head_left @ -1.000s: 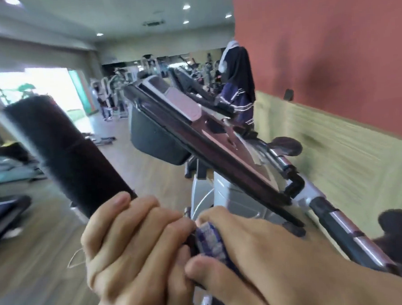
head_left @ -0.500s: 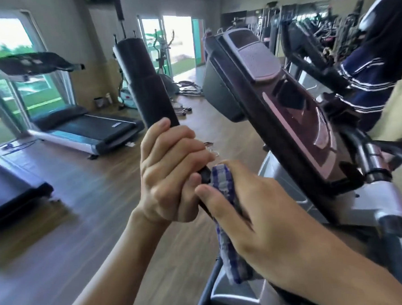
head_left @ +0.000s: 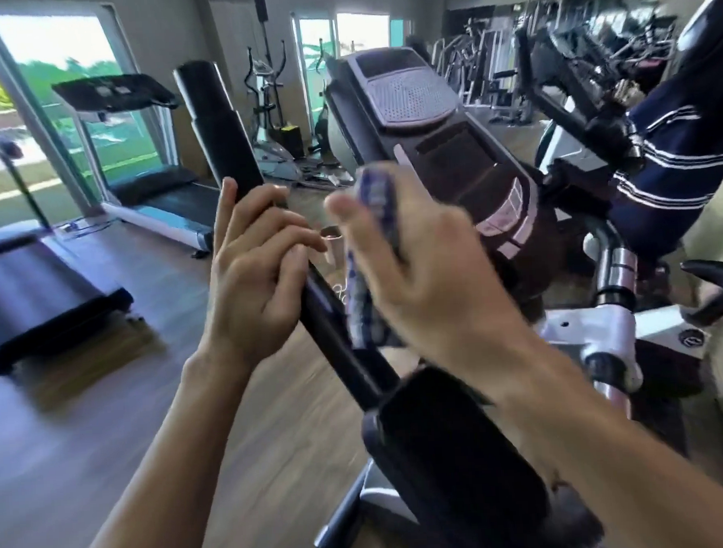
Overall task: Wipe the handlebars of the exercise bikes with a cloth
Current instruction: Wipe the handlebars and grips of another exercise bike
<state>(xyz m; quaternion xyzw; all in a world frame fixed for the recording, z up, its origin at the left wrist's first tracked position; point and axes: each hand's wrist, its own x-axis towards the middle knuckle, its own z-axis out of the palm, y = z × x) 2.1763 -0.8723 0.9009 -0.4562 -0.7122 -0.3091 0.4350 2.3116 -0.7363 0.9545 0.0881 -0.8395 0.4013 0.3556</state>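
Gym room with wooden floor [head_left: 88, 455] and treadmill [head_left: 154, 192] by the windows. Exercise bike console [head_left: 450, 156] is partly hidden behind the right hand [head_left: 418, 271]. Black handlebar [head_left: 222, 130] rises leftward; the left hand [head_left: 255, 271] is wrapped round it. The right hand, blurred, clutches a blue checked cloth [head_left: 371, 248] just beside the bar; contact unclear.

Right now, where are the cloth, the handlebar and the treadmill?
cloth [head_left: 359, 299], head view, the checked strip hanging below the thumb.
handlebar [head_left: 218, 126], head view, the black foam grip.
treadmill [head_left: 167, 202], head view, its belt.
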